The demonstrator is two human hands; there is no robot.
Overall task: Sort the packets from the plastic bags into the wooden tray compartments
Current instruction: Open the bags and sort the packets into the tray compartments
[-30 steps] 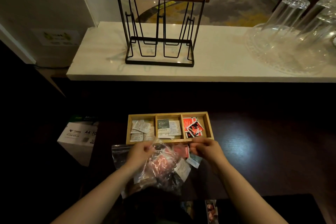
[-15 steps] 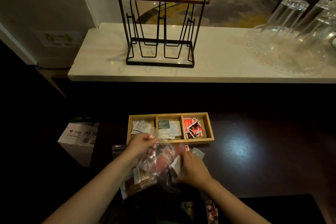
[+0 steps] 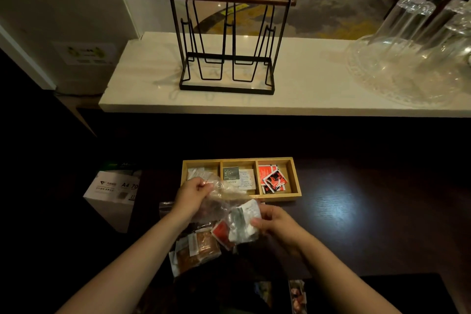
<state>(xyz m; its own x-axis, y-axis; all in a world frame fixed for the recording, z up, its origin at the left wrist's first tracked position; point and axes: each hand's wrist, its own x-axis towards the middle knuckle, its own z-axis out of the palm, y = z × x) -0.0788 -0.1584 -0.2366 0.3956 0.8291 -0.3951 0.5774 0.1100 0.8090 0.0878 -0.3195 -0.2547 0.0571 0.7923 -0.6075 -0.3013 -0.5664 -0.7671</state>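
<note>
Below the centre of the frame, a clear plastic bag (image 3: 216, 201) is held up over the dark desk (image 3: 356, 224). Its upper edge is pinched by the closed left hand (image 3: 193, 192), while a white packet (image 3: 251, 211) at the bag's lower end is gripped by the right hand (image 3: 274, 220). A red packet (image 3: 221, 233) is seen inside the bag. Just behind the hands, the wooden tray (image 3: 295, 178) is set on the desk, with pale packets in its left and middle compartments and red ones in the right. A second bag (image 3: 197, 252) of brown packets is laid beneath the hands.
</note>
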